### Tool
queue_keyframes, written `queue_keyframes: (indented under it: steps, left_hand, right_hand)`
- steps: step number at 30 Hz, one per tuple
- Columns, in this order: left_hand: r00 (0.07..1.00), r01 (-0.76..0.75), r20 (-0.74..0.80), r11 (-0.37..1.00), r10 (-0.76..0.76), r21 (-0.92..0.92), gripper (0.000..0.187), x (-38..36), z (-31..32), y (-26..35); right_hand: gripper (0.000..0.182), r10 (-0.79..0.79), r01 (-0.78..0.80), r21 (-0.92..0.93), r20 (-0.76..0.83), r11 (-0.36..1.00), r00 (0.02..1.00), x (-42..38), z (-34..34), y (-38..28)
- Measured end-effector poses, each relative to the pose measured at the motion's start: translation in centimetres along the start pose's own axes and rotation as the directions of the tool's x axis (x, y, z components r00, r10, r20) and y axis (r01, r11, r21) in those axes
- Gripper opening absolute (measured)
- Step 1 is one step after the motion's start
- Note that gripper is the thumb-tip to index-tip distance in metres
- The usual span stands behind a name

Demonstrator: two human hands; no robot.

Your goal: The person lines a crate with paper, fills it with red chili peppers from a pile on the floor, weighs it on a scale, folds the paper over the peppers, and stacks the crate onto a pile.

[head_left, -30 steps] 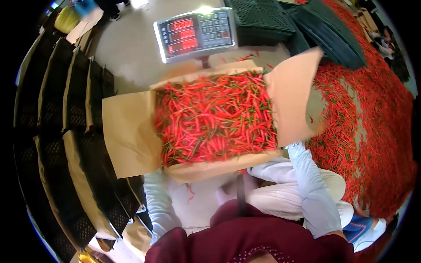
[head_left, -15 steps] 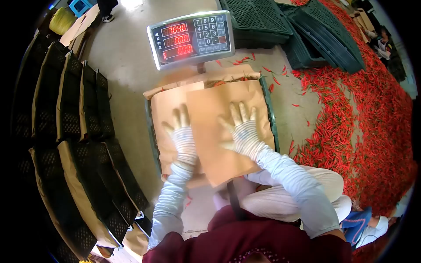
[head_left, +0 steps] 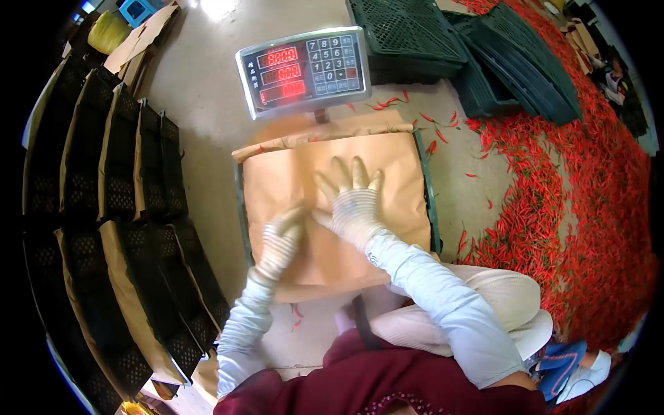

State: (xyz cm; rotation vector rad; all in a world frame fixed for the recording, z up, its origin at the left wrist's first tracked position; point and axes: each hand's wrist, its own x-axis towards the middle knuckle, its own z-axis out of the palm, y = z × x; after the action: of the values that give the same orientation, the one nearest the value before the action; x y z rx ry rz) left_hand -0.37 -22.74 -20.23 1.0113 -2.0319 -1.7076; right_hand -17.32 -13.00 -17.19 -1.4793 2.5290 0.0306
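Brown paper covers a dark green crate, with a few red chilies showing at its far edge. My right hand, in a pale striped glove, lies on the paper with its fingers spread. My left hand, gloved the same way, rests on the left part of the paper; its fingers are blurred and turned inward, so their hold is unclear. Just beyond the crate stands a scale display with lit red digits.
Black crates lined with paper stand in rows at left. Dark green crates are stacked at the back. Red chilies cover the floor at right, where another person's leg shows. A blue stool is at top left.
The upper paper sheet now lies flatter and squarer over the crate. My right hand has moved left, and my left hand has come toward me with its fingers no longer spread. The display digits differ.
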Motion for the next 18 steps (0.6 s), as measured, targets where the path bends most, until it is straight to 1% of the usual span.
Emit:
queue_keyframes:
  steps: [1, 2, 3, 4, 5, 6, 7, 8, 9, 10, 11, 12, 13, 14, 15, 16, 17, 18]
  left_hand:
    - [0.977, 0.166, -0.088, 0.955, -0.193, -0.244, 0.037, -0.4, 0.1, 1.4]
    - [0.875, -0.393, -0.084, 0.801, 0.476, 0.451, 0.039, 0.5, 0.0, 2.0]
    - [0.838, -0.457, 0.051, 0.648, 0.543, 0.609, 0.041, 1.3, 0.6, 3.6]
    - [0.796, -0.509, 0.193, 0.461, 0.574, 0.727, 0.043, 1.9, 1.7, 5.0]
    - [0.836, -0.46, 0.24, 0.393, 0.493, 0.796, 0.05, 2.8, 2.9, 4.3]
    - [0.868, -0.439, 0.276, 0.38, 0.412, 0.814, 0.054, 3.8, 3.6, 2.4]
    - [0.872, -0.423, 0.26, 0.37, 0.415, 0.827, 0.057, 4.4, 3.8, 1.2]
    - [0.875, -0.409, 0.249, 0.361, 0.415, 0.838, 0.059, 4.6, 4.0, 0.1]
    - [0.886, -0.405, 0.268, 0.35, 0.378, 0.845, 0.061, 4.2, 4.0, 1.1]
    - [0.888, -0.405, 0.269, 0.356, 0.374, 0.842, 0.061, 4.0, 4.3, 0.9]
    - [0.887, -0.399, 0.261, 0.348, 0.382, 0.848, 0.061, 4.1, 4.4, 0.8]
    - [0.887, -0.391, 0.251, 0.339, 0.388, 0.856, 0.062, 4.1, 4.4, 0.8]
    - [0.888, -0.39, 0.244, 0.357, 0.389, 0.849, 0.06, 3.9, 4.5, 0.9]
    - [0.89, -0.376, 0.227, 0.356, 0.395, 0.855, 0.06, 3.8, 4.6, 0.9]
    - [0.89, -0.382, 0.233, 0.363, 0.391, 0.85, 0.06, 3.6, 4.6, 0.8]
    - [0.888, -0.391, 0.241, 0.367, 0.391, 0.844, 0.059, 3.7, 4.5, 0.8]
    - [0.883, -0.396, 0.241, 0.364, 0.402, 0.843, 0.059, 3.8, 4.5, 0.6]
    - [0.877, -0.403, 0.241, 0.364, 0.416, 0.84, 0.059, 3.8, 4.5, 0.4]
  right_hand:
    - [0.081, 0.03, -0.03, 0.012, 0.011, 0.999, 0.999, 0.1, -0.2, -0.4]
    - [0.081, 0.039, -0.039, 0.013, 0.01, 0.999, 0.999, 0.4, -0.2, -0.8]
    - [0.08, 0.067, -0.067, -0.01, 0.045, 0.998, 0.997, 0.6, -0.1, -1.1]
    - [0.08, 0.093, -0.09, -0.034, 0.081, 0.995, 0.992, 0.8, 0.0, -1.4]
    - [0.078, 0.084, -0.077, -0.07, 0.1, 0.995, 0.991, 1.2, 0.6, -1.5]
    - [0.078, 0.09, -0.083, -0.074, 0.093, 0.994, 0.992, 1.3, -0.3, -0.9]
    - [0.074, -0.031, 0.041, -0.046, 0.188, 0.998, 0.982, 1.2, -1.9, 0.2]
    - [0.069, -0.149, 0.156, -0.003, 0.282, 0.988, 0.948, 1.2, -2.8, 1.7]
    - [0.048, -0.334, 0.329, 0.197, -0.005, 0.924, 0.942, 1.8, -1.9, 4.6]
    - [0.032, -0.348, 0.25, 0.509, 0.105, 0.823, 0.932, 3.7, -5.3, 6.7]
    - [0.032, -0.35, 0.368, 0.051, -0.21, 0.928, 0.913, 6.5, -2.1, 9.6]
    - [0.034, 0.016, 0.068, 0.358, -0.227, 0.931, 0.974, 6.3, -6.4, 11.4]
    - [0.038, -0.016, 0.152, 0.236, -0.495, 0.96, 0.869, 9.9, -2.5, 16.2]
    - [0.048, 0.229, -0.12, 0.41, -0.228, 0.904, 0.946, 11.1, -4.0, 18.2]
    - [0.054, 0.349, -0.257, 0.528, -0.081, 0.809, 0.933, 13.3, -1.5, 20.8]
    - [0.061, 0.429, -0.393, 0.562, 0.073, 0.728, 0.9, 16.0, 2.7, 23.3]
    - [0.059, 0.388, -0.438, 0.676, 0.238, 0.592, 0.891, 16.1, 1.2, 22.8]
    - [0.058, 0.308, -0.495, 0.75, 0.393, 0.438, 0.867, 15.7, 0.0, 22.1]
